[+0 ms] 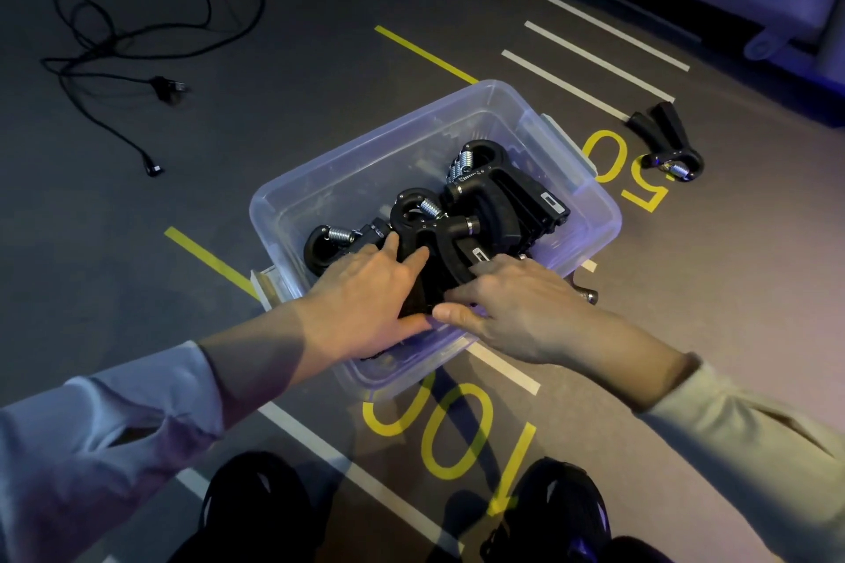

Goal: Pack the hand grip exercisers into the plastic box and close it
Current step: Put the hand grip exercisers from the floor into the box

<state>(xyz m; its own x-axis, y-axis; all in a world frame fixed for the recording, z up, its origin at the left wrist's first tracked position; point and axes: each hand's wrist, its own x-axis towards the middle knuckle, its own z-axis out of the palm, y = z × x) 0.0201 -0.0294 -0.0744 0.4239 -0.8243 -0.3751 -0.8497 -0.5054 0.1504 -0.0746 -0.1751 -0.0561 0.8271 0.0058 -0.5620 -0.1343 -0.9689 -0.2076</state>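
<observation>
A clear plastic box (320, 178) stands open on the floor, with several black hand grip exercisers (503, 192) with steel springs piled inside. At its near end my left hand (361, 306) grips one handle of an exerciser (434, 238), fingers on top and thumb below. My right hand (521, 311) curls over the other handle of that exerciser. One more exerciser (665, 142) lies on the floor to the right of the box. A metal end (589, 295) pokes out by the box's near right side, mostly hidden by my right hand. No lid is in view.
A tangled black cable (137, 46) lies on the floor at the far left. My two black shoes (558, 512) are at the bottom edge. Yellow numbers and white stripes mark the floor. A pale piece of furniture on a caster (763, 43) sits at the far right.
</observation>
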